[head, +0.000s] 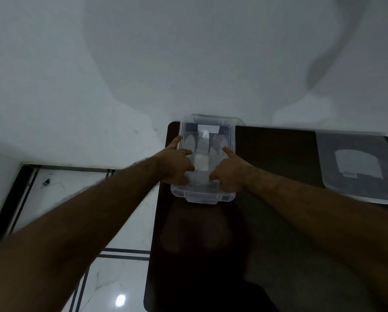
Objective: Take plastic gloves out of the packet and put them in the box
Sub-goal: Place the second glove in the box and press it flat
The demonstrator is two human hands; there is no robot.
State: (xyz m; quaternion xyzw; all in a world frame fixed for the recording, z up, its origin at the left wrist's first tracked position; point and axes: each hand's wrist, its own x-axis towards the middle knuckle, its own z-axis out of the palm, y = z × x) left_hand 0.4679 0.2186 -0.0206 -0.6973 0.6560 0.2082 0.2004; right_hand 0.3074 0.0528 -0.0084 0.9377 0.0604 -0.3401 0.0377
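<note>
hands: left hand [177, 165] and right hand [227, 174] both pressing gloves [199, 163] down inside box [232, 140]
risk: box skids off worktop [278, 154] edge if shoved

The single camera sat on my head, looking forward and steeply down along both outstretched forearms. It faced the white wall beyond the far edge of the dark bench [278, 154]. The bench's far left corner lay at mid-frame, close, with tiled floor [112, 221] showing left.
</note>
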